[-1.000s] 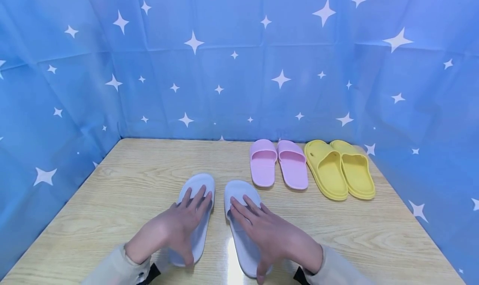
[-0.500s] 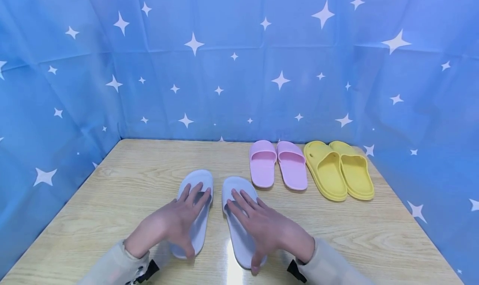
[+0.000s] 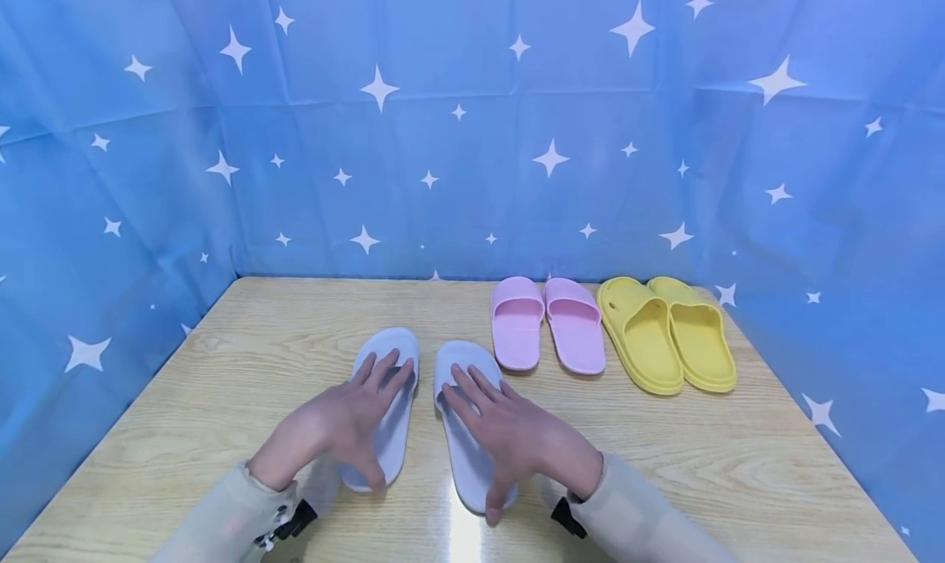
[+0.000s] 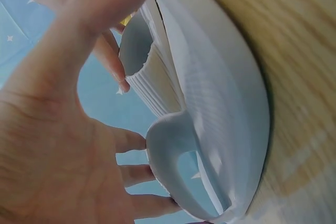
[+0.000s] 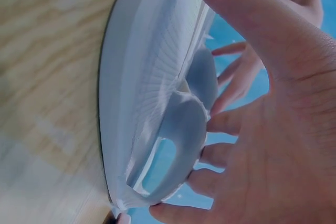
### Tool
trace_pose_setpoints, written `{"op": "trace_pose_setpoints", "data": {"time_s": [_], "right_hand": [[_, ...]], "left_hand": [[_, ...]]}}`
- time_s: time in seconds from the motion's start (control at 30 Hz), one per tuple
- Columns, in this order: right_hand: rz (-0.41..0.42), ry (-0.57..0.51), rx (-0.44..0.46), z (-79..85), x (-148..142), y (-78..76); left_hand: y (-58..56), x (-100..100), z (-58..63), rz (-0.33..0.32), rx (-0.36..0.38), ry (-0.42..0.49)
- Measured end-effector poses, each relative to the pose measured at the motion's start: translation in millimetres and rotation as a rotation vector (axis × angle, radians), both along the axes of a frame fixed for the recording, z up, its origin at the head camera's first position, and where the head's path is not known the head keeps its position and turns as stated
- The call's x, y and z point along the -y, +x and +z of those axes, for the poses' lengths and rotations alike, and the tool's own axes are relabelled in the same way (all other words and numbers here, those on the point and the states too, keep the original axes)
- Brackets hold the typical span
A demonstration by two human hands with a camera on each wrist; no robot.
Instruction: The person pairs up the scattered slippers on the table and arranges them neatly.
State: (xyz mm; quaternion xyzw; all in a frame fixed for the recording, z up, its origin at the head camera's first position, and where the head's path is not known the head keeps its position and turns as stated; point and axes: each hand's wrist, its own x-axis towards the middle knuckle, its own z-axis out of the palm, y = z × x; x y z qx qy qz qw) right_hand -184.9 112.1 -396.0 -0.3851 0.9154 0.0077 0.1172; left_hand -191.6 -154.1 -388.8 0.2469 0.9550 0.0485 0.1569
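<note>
Two pale grey-white slippers lie on the wooden table in the head view, toes pointing away from me. My left hand (image 3: 356, 422) is over the left slipper (image 3: 394, 450), its fingers spread and fairly straight on the strap, the thumb at the heel end. Over the right slipper (image 3: 467, 458), my right hand (image 3: 509, 433) lies the same way. In the left wrist view, the fingertips touch the strap of the slipper (image 4: 220, 87) and the thumb reaches its heel. The right wrist view likewise has fingertips against the strap (image 5: 186, 129). The hands partly cover both straps.
Further back on the right stand pink slippers (image 3: 517, 341), with yellow clogs (image 3: 650, 350) beside them. A blue curtain with white stars (image 3: 435, 136) hangs behind the table (image 3: 221, 399) and along both its sides.
Both grey-white slippers have slid away from me and slightly to the left, with my hands on them. The pink and yellow pairs have stayed put.
</note>
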Motion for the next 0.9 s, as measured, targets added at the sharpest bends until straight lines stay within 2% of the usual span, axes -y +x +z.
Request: {"op": "trace_pose_setpoints", "data": {"time_s": [0.6,0.73,0.9], "right_hand": [[-0.042,0.005,0.031,-0.8,13,-23.9],[-0.044,0.026,0.015,-1.8,16,-28.3],[-0.058,0.04,0.012,-1.6,18,-33.7]], "left_hand": [[-23.9,3,-5.5,-0.018,-0.022,0.005],[-27.3,3,-4.8,-0.003,-0.006,0.04],[-29.9,1,-3.8,0.052,0.028,0.07]]}}
